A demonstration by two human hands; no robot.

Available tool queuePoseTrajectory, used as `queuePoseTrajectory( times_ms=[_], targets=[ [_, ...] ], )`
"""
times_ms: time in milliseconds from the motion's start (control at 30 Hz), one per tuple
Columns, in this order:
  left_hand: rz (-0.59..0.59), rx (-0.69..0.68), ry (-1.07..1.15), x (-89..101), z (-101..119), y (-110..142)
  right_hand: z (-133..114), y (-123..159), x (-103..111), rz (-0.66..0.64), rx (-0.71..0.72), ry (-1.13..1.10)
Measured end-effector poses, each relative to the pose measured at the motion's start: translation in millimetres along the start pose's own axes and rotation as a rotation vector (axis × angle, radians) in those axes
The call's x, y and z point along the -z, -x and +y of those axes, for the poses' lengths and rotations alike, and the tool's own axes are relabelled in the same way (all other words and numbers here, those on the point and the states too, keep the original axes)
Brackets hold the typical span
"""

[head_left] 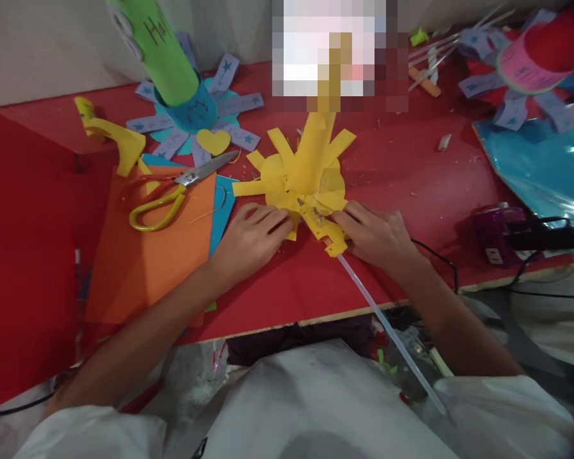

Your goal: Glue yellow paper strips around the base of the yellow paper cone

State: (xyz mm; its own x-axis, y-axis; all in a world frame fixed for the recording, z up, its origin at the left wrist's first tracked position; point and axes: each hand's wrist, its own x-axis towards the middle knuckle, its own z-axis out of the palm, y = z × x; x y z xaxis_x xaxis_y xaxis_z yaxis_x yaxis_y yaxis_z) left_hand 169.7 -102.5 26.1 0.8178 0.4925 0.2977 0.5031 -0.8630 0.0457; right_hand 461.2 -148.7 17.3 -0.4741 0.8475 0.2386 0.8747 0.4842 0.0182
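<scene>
In the head view, a yellow paper flower-shaped craft [273, 171] lies on the red table. From its middle rises a yellow paper tube [310, 156], and paper strips stick out around its scalloped base. My left hand [253, 236] has its fingers bent over the near-left edge of the craft, closed on the paper. A yellow hot glue gun [329, 233] is gripped by my right hand [375, 236]; its nozzle points at the near side of the base. A long clear glue stick [387, 328] trails from its back. My right fingertips are partly hidden behind it.
Scissors [191, 178] rest on orange paper [157, 255] at left, beside a yellow paper heart [213, 141]. Behind stands a green paper tube [169, 54] on a blue base. At right are a blue plastic packet [530, 172], a purple plug box [497, 236] and cords.
</scene>
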Motion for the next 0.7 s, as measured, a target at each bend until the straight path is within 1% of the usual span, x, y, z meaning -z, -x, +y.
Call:
queuePoseTrajectory(
  times_ms=[133,333,433,600,700],
  targets=[
    [-0.034,-0.001,0.04,1.9,0.0,-1.1,-2.2,-6.9,3.8,-0.045,0.014,0.037],
    [-0.043,0.001,0.042,3.1,0.3,-2.5,-7.7,-14.4,9.3,-0.069,0.023,0.051],
    [-0.047,-0.002,0.027,3.4,0.8,-3.1,-7.2,-12.0,10.9,-0.082,0.025,0.08],
    [-0.046,-0.003,0.031,3.1,1.0,-2.5,-3.7,-2.8,11.0,-0.046,0.026,0.104],
    [-0.061,0.003,0.032,3.0,0.8,-2.5,-2.7,-0.7,11.0,-0.065,0.006,0.099]
  ],
)
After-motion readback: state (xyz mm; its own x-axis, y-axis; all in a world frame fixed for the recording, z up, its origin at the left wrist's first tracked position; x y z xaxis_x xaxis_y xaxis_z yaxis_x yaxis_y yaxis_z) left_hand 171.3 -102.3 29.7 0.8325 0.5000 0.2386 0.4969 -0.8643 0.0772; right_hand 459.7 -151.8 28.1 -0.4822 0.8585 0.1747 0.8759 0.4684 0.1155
